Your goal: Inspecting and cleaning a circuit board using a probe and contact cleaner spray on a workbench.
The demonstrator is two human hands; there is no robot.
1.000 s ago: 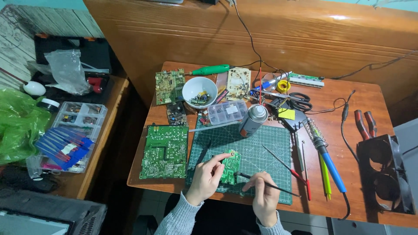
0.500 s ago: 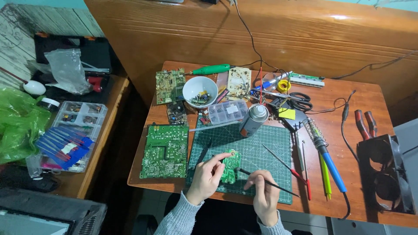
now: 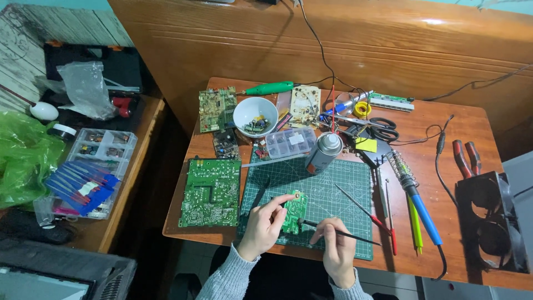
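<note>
My left hand (image 3: 262, 226) pinches a small green circuit board (image 3: 294, 210) and holds it tilted over the green cutting mat (image 3: 327, 189). My right hand (image 3: 335, 251) grips a thin black probe (image 3: 347, 235) like a pen; its tip touches the lower part of the small board. Both hands are at the near edge of the wooden table (image 3: 444, 144). Black tweezers (image 3: 259, 195) lie on the mat just left of my left hand.
A large green circuit board (image 3: 211, 192) lies left of the mat. Behind the mat stand a spray can (image 3: 322, 151), a clear parts box (image 3: 290, 142) and a white bowl (image 3: 255, 114). A blue-handled soldering iron (image 3: 415, 201), red probes and pliers (image 3: 465, 158) lie to the right, beside a black fan (image 3: 488, 222).
</note>
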